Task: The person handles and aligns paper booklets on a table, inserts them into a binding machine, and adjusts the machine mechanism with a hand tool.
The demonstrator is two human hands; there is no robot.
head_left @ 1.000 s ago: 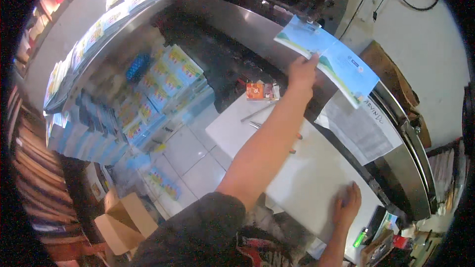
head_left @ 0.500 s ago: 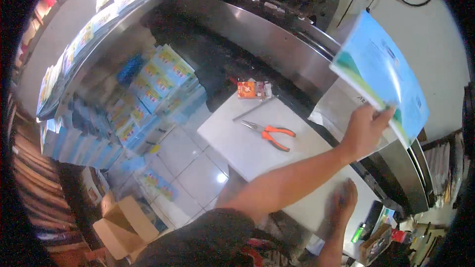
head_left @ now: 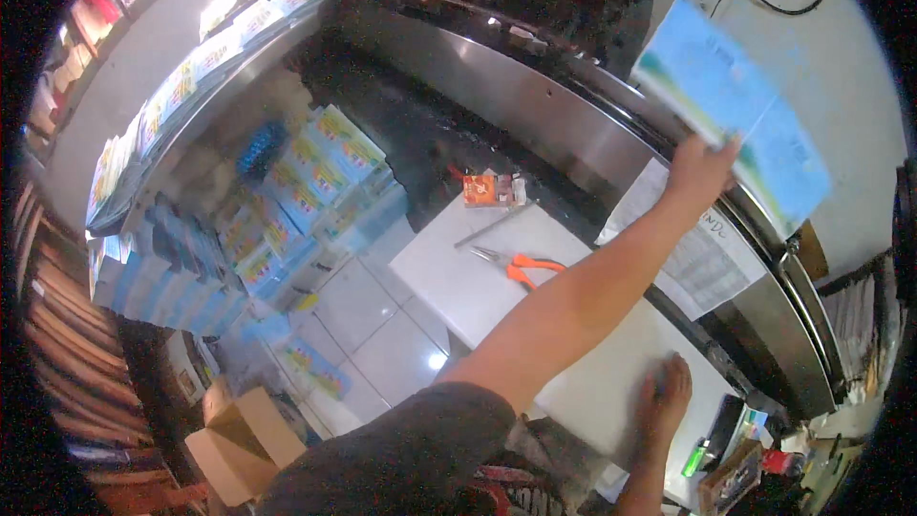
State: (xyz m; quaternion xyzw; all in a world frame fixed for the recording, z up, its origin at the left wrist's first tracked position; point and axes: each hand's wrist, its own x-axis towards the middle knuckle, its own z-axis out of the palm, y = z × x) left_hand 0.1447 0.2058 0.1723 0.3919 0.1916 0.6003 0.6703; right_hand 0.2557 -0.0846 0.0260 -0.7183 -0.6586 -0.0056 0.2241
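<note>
My left hand (head_left: 705,172) is closed on the near edge of a light blue booklet (head_left: 735,105) with a green band along that edge. It holds the booklet over the metal rail at the upper right. A printed paper sheet (head_left: 702,263) hangs on the metal panel below. My right hand (head_left: 666,397) rests on the white tabletop (head_left: 611,377), its fingers loosely bent and apart, with nothing visible in them. Pliers with orange handles (head_left: 521,266) lie on the tabletop, partly covered by my left forearm.
An orange box (head_left: 489,189) sits at the table's far corner beside a thin grey strip (head_left: 501,226). Stacks of blue booklets (head_left: 320,167) stand on the left, with more on a metal shelf (head_left: 191,86). An open carton (head_left: 246,449) is below. A green lighter (head_left: 695,459) lies near my right hand.
My left hand has moved the booklet up and away, over the rail, uncovering more of the hanging sheet. The left forearm now covers part of the pliers. My right hand stays on the table.
</note>
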